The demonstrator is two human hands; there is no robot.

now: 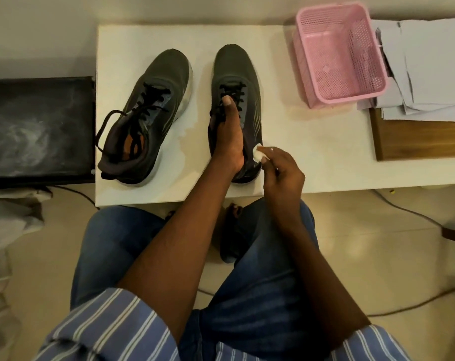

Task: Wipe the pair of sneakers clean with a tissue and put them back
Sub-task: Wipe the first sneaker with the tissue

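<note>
Right sneaker (pixel 237 74) gripped by left hand (pixel 227 142), right hand (pixel 281 173) pinching tissue (pixel 257 152)

The light is warm and rather dim, with a yellow tint. The white table (pixel 299 152) is the brightest part and gives weak glare. Shadows are soft. Edges bend from the wide lens, and the whole picture is slightly soft

White table (pixel 299 157) in front of me. Beige tile floor (pixel 377 256) below it, with a cable (pixel 403 212) trailing at 4 o'clock. Black box (pixel 38 126) at 9 o'clock. Pink basket (pixel 338 56) and papers (pixel 429 69) at 1 o'clock.
</note>
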